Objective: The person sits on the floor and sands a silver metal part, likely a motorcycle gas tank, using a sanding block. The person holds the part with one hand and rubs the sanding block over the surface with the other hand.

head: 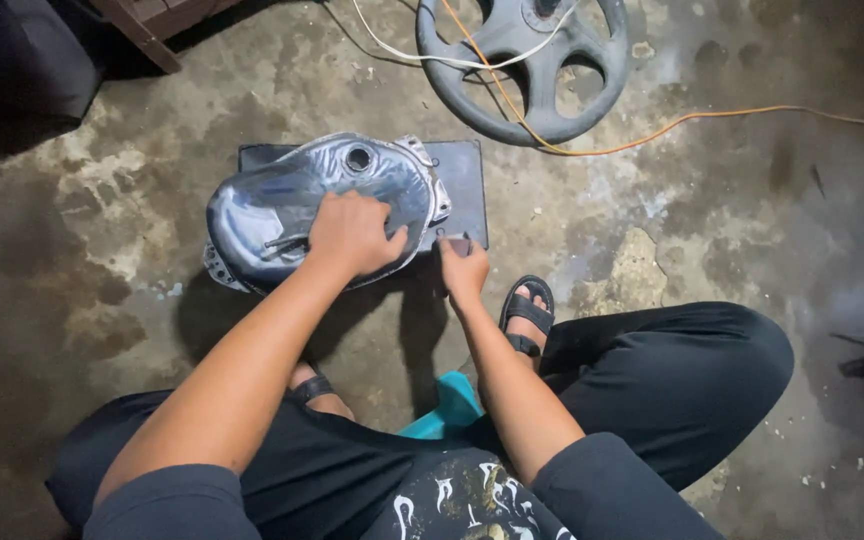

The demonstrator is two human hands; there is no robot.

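Note:
A bare-metal motorcycle fuel tank (272, 200) with a round filler hole lies on a dark flat mat (462, 180) on the concrete floor. My left hand (352, 232) lies flat on the tank's near right side, fingers spread over the metal. My right hand (463, 266) is beside the tank's right edge, pinching a small dark piece, possibly sandpaper, against the mat or the tank's rim. I sit low over the floor in black trousers and sandals (527, 312).
A grey steering wheel (527, 65) lies on the floor behind the tank, with white and orange cables (712, 115) across it. A teal stool edge (450, 405) shows under me. Dark objects stand at the top left and far right.

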